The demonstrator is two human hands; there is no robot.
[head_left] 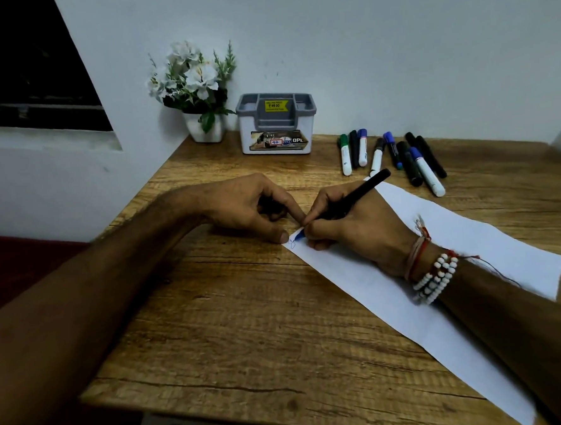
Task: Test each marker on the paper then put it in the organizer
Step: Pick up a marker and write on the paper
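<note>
My right hand (355, 229) grips a black-bodied marker (361, 190) like a pen, its blue tip touching the near-left corner of the white paper (471, 243), where a small blue scribble shows. My left hand (239, 208) rests on the table beside that corner, thumb and forefinger touching the paper's edge. Its other fingers curl round a dark thing that looks like the marker's cap. The grey and white organizer (277, 124) stands at the back against the wall, with no markers visible in it. Several capped markers (390, 154) lie loose on the table right of it.
A white pot of artificial flowers (199, 86) stands left of the organizer in the corner. The wooden table (246, 313) ends at a wall on the left and behind. The paper runs diagonally toward the table's near right edge.
</note>
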